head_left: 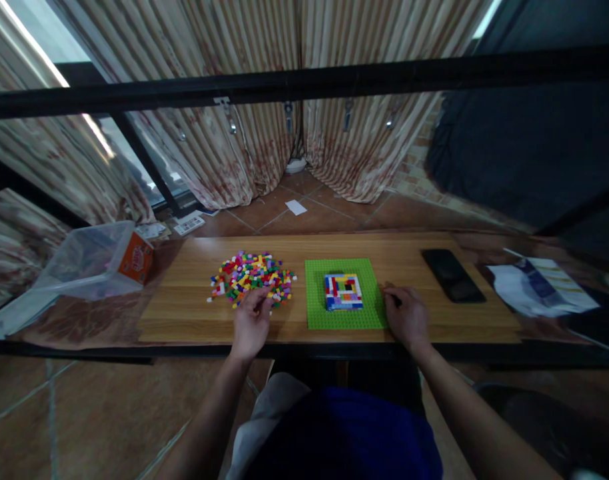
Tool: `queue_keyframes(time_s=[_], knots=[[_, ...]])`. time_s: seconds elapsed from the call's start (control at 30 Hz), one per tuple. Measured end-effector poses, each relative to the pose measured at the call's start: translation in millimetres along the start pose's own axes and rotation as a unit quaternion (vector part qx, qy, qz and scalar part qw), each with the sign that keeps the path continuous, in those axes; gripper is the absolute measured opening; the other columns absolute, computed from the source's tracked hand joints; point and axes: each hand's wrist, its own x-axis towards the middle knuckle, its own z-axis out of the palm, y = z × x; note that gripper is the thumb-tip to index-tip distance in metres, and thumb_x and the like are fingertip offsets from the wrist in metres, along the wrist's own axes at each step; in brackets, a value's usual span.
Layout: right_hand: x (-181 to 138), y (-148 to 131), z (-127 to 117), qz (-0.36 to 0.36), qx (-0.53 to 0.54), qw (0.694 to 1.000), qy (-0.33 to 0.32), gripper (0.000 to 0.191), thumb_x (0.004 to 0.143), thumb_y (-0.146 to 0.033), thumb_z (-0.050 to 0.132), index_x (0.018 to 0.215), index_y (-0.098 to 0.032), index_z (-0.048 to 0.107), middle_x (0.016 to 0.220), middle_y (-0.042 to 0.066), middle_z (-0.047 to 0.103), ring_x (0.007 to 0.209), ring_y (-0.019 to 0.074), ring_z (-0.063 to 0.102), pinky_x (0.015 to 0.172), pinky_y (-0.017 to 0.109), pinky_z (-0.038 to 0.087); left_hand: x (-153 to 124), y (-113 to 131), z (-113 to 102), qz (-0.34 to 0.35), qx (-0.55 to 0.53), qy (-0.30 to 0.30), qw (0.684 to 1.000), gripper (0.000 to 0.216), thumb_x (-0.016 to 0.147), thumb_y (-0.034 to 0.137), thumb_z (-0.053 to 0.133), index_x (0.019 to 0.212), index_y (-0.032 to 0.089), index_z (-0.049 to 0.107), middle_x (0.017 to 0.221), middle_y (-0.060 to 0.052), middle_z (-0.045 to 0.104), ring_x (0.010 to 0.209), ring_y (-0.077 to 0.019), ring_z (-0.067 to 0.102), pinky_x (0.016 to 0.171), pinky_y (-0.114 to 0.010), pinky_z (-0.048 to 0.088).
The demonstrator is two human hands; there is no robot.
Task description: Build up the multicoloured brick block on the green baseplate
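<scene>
My left hand [252,325] reaches in at the near edge of a pile of small coloured toy bricks [249,272], its fingers curled and drawn together. Whether a brick sits between those fingertips is too small to tell. To the right lies a green studded baseplate [318,318], with a low square build of mixed-colour bricks [343,300] on it that has a dark opening in its middle. Beside the plate's right edge rests my right hand [408,318], fingers bent inward and closed; what they hold, if anything, is hidden.
A black phone [453,275] lies on the wooden board [184,293], right of my right hand. Off its left end stands a clear plastic bin [99,260] with an orange label. Papers and packaging [544,287] lie at the right. A dark bar [304,87] crosses beyond the table.
</scene>
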Motion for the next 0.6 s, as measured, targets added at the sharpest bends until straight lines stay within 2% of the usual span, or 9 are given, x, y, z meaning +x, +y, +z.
queue_keyframes(time_s=[0.17, 0.3, 0.43, 0.6], knots=[[0, -1, 1, 0.011, 0.005, 1.000, 0.004, 0.028, 0.086, -0.031, 0.046, 0.081, -0.017, 0.070, 0.084, 0.010, 0.067, 0.080, 0.0231, 0.060, 0.076, 0.037, 0.048, -2, 13, 9, 0.038, 0.054, -0.034, 0.997, 0.018, 0.087, 0.023, 0.054, 0.099, 0.020, 0.067, 0.094, -0.004, 0.066, 0.086, -0.0164, 0.063, 0.078, -0.028, 0.052], [-1, 3, 2, 0.008, 0.008, 1.000, 0.002, 0.028, 0.086, -0.034, 0.046, 0.082, -0.018, 0.070, 0.085, 0.010, 0.067, 0.082, 0.0236, 0.060, 0.077, 0.038, 0.048, -7, 12, 6, 0.066, 0.138, -0.055, 0.987, 0.021, 0.087, 0.016, 0.050, 0.098, 0.021, 0.067, 0.096, -0.005, 0.067, 0.089, -0.0178, 0.064, 0.082, -0.031, 0.052], [-1, 8, 3, 0.000, 0.008, 1.000, -0.003, 0.028, 0.086, -0.035, 0.047, 0.084, -0.018, 0.070, 0.086, 0.010, 0.067, 0.082, 0.0240, 0.061, 0.077, 0.038, 0.049, -8, 2, -5, 0.038, 0.226, -0.044, 0.972, 0.025, 0.086, 0.013, 0.049, 0.099, 0.020, 0.068, 0.097, -0.007, 0.067, 0.088, -0.0195, 0.065, 0.083, -0.033, 0.052], [-2, 7, 2, -0.001, -0.007, 1.000, -0.007, 0.030, 0.087, -0.036, 0.046, 0.085, -0.017, 0.069, 0.085, 0.011, 0.068, 0.081, 0.0246, 0.060, 0.075, 0.038, 0.049, 5, -5, -20, -0.010, 0.289, -0.005, 0.957, 0.027, 0.085, 0.013, 0.048, 0.102, 0.017, 0.068, 0.101, -0.010, 0.067, 0.093, -0.0221, 0.065, 0.085, -0.034, 0.053]])
